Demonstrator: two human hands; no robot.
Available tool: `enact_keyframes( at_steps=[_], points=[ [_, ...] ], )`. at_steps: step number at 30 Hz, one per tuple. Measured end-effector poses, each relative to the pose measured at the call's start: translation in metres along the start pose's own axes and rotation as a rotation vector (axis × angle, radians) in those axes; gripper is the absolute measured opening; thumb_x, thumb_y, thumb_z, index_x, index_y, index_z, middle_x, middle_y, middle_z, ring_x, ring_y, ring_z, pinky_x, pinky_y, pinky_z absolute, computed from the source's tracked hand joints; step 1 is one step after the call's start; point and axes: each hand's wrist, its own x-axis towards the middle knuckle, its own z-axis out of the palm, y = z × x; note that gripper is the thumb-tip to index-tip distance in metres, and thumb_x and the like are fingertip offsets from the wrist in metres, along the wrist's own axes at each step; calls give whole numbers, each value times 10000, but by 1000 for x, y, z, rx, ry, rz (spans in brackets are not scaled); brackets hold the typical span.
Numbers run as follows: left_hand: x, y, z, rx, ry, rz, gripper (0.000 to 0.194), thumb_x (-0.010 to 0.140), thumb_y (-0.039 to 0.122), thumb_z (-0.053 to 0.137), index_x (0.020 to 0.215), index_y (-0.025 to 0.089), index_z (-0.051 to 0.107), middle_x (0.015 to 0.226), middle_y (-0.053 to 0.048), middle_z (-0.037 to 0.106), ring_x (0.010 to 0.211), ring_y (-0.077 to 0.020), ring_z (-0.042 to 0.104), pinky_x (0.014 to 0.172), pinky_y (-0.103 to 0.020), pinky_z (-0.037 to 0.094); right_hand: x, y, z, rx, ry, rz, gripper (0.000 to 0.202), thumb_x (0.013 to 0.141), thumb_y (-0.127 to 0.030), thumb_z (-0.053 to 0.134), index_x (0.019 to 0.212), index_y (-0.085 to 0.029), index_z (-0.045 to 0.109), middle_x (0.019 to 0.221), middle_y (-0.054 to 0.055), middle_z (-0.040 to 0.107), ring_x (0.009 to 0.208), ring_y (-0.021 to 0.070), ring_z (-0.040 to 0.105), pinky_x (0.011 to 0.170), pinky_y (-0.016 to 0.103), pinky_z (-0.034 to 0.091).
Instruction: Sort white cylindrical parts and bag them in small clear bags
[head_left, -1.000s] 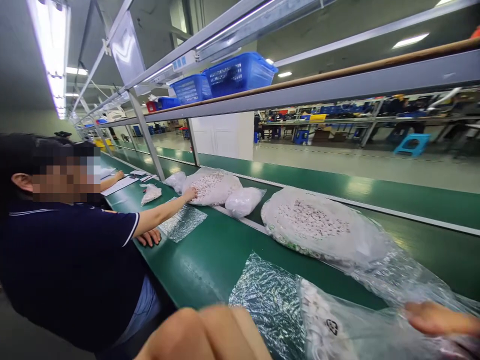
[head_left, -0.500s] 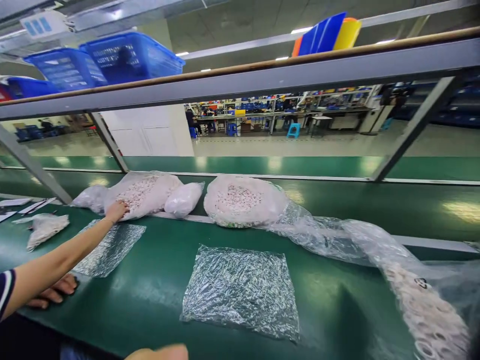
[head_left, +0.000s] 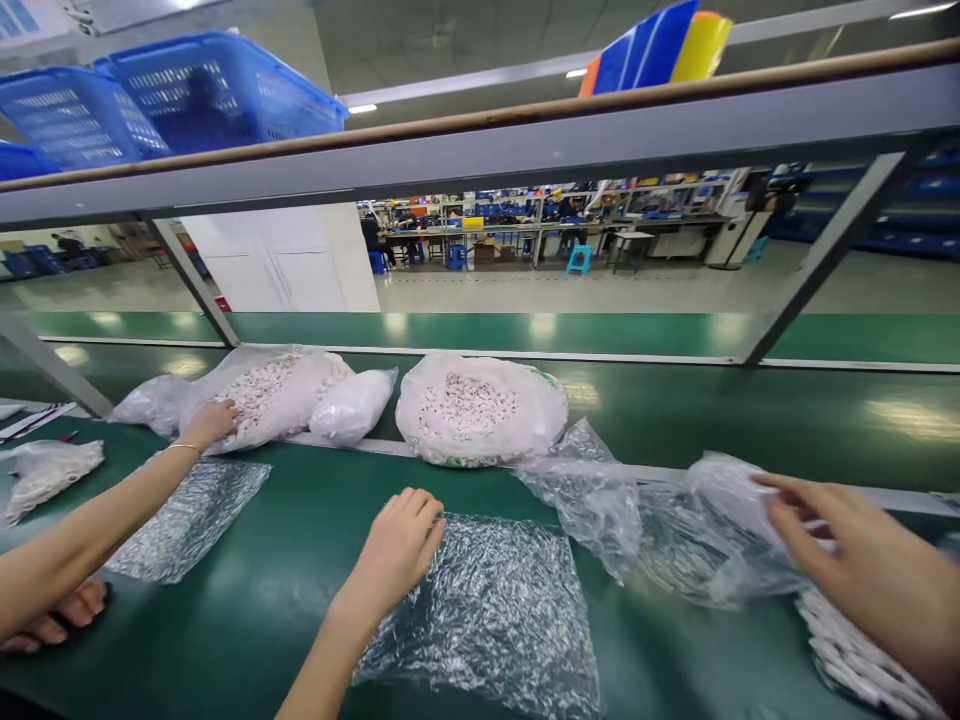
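My left hand (head_left: 399, 550) rests with curled fingers on the near left edge of a flat crinkled clear plastic bag (head_left: 495, 610) lying on the green bench (head_left: 300, 560). My right hand (head_left: 855, 570) grips the loose clear bag (head_left: 675, 520) that holds small white ring-shaped parts (head_left: 862, 660) at the lower right. A round open bag of white parts (head_left: 480, 410) sits just beyond, on the strip between the bench and the belt.
A co-worker's arm (head_left: 97, 520) reaches from the left into another bag of white parts (head_left: 270, 395); the other hand (head_left: 52, 620) lies on the bench edge. A second flat bag (head_left: 180, 515) lies there. Blue baskets (head_left: 187, 95) stand on the overhead shelf.
The view has swung from the left to straight ahead. My left hand came up onto the flat bag, and my right hand came into view gripping the bag of parts.
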Motion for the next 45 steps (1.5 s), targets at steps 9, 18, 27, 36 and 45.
enact_keyframes(
  at_steps=[9,18,27,36,45],
  points=[
    [-17,-21,67,-144,-156,-99,142,960,194,427,978,203,568,979,-50,598,919,-216,544,811,-355,452,121,-218,109,239,-497,-568,330,1009,-308,379,1230,-197,598,1231,88,642,1124,218,599,934,327,491],
    [-23,-29,71,-242,-88,-129,143,946,164,450,1026,211,559,996,-53,609,934,-225,547,799,-364,462,247,-287,249,-86,-561,-463,344,946,-348,591,1235,-164,564,1247,96,580,1056,232,605,889,447,521],
    [-22,-24,63,-259,-91,-97,158,952,151,429,1037,213,547,986,-51,607,905,-216,551,761,-354,476,237,-274,289,-162,-486,-482,348,947,-344,590,1242,-162,558,1238,97,583,1042,228,610,877,438,527],
    [-25,-28,59,-319,-7,-157,176,950,158,424,988,215,586,947,-53,628,889,-207,578,770,-332,479,244,-276,259,-58,-511,-442,329,952,-350,582,1224,-165,567,1211,87,597,1020,220,618,863,433,532],
    [-14,-23,34,-1082,191,-560,308,967,398,438,941,191,665,965,-73,672,919,-210,620,861,-350,493,220,-275,207,367,-686,-313,284,967,-392,551,1099,-147,607,981,37,648,767,142,637,672,303,555]
  ],
)
